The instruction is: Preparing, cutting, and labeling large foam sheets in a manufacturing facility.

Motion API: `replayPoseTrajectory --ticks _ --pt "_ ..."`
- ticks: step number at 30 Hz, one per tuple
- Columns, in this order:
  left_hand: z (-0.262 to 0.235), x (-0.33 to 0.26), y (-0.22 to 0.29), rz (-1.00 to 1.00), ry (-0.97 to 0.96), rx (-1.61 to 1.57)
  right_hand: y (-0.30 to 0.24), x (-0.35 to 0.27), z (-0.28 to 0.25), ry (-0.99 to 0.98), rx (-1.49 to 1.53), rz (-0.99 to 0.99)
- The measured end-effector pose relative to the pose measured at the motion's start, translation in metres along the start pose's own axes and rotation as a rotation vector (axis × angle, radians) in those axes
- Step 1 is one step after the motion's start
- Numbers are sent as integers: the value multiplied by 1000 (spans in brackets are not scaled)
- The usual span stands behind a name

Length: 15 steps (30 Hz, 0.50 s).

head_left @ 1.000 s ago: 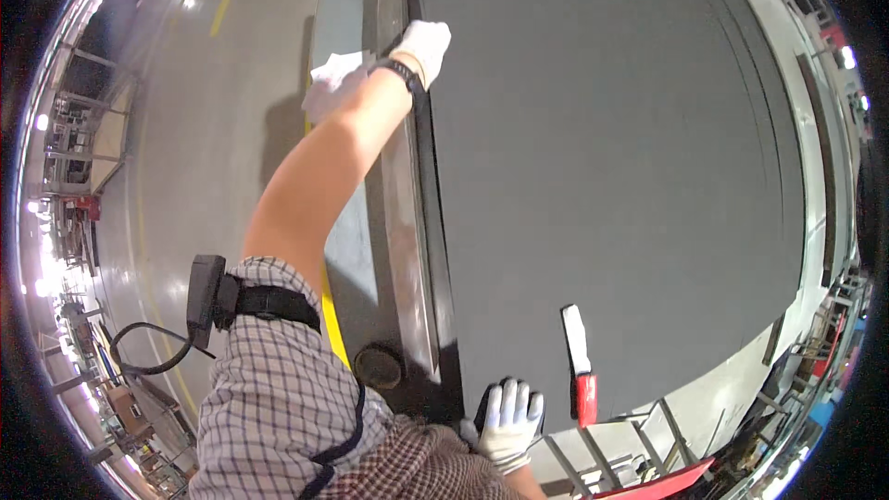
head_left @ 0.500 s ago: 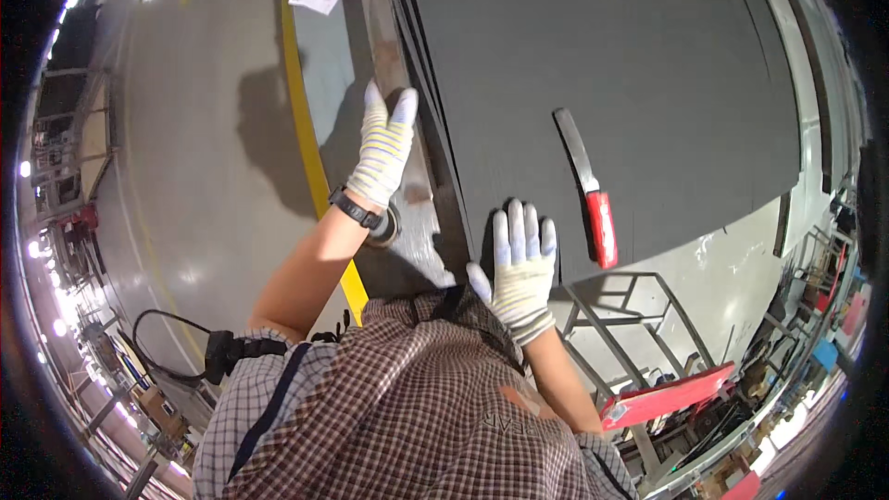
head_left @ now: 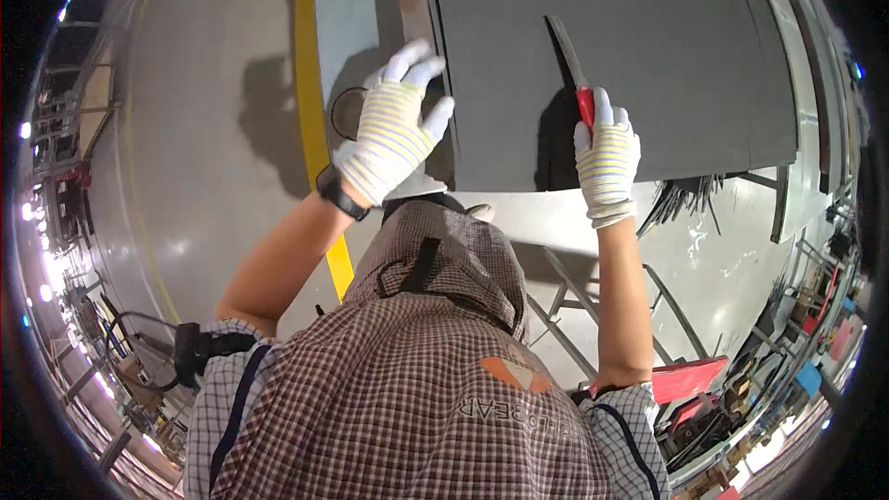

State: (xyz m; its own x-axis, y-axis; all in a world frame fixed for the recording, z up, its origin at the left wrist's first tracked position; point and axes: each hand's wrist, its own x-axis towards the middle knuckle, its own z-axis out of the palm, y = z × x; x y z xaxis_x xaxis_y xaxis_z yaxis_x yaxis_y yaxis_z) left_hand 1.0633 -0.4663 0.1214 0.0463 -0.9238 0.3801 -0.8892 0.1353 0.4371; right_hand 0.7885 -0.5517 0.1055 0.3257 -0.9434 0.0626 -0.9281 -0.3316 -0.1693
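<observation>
A large dark grey sheet (head_left: 648, 46) lies flat on a work table and fills the upper middle of the view. My right hand (head_left: 607, 156), in a white striped glove, is closed around the red handle of a utility knife (head_left: 572, 69) whose long blade lies on the sheet near its front edge. My left hand (head_left: 394, 130), gloved the same way, hovers with fingers spread just left of the sheet's near left corner, holding nothing. A dark round object (head_left: 347, 113) sits beside that hand on the table's edge strip.
A yellow floor line (head_left: 310, 111) runs along the grey floor left of the table. Metal frame legs (head_left: 593, 306) stand under the table's front edge. Red and blue items (head_left: 690, 380) and clutter lie at the lower right; racks line the far left.
My right hand has moved from lying flat on the sheet to gripping the knife's red handle. My left hand has lifted off the table edge and spread. The view has shifted back along the sheet.
</observation>
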Motion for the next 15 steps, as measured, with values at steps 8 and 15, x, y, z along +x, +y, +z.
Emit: replayPoseTrajectory --ticks 8,15 --pt "48 -86 39 -952 -461 -753 41 -98 -30 -28 1049 387" --pt "65 -78 35 -1177 -711 -944 32 -193 -38 -202 1239 673"
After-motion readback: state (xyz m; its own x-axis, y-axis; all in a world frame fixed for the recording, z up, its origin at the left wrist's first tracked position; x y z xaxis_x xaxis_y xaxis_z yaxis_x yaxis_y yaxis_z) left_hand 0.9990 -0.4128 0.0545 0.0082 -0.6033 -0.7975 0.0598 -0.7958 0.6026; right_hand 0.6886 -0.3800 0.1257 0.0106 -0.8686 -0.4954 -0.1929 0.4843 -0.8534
